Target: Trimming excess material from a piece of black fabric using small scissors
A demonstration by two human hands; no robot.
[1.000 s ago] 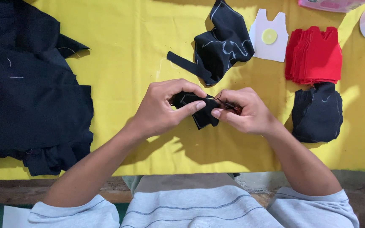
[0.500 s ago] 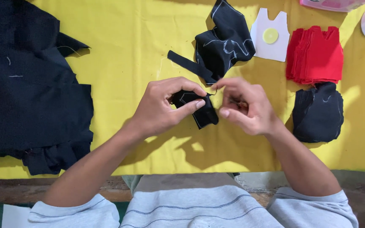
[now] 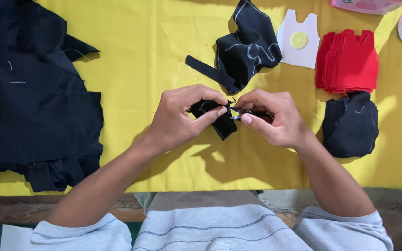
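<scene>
From the head camera, looking straight down, both hands meet over the middle of a table (image 3: 154, 56) covered in yellow cloth. The left hand (image 3: 177, 118) pinches a small black fabric piece (image 3: 215, 118) between thumb and forefinger; its fingers are narrow, closed on the cloth's upper edge, so the piece hangs just above the table and is kept taut, seemingly for the other hand to work on. The right hand (image 3: 275, 118) is curled close beside it, its fingers folded round a small dark tool (image 3: 245, 111) with a thin metal tip, probably snips, though most of it is hidden in the palm. The tip touches the fabric's right edge, just where the left thumb steadies it.

Around the hands, the stock looks sorted by kind and kept within reach. A large sheet of black cloth (image 3: 29, 107) lies at the left, its near edge ragged. Beyond the hands sits a crumpled black offcut (image 3: 247, 46) bearing pale chalk lines. Just right of it lies a white vest-shaped template (image 3: 298, 44) with a yellow disc on it, then a neat stack of red cut pieces (image 3: 350, 60). Near the right wrist rests a pile of black cut pieces (image 3: 350, 123).
</scene>
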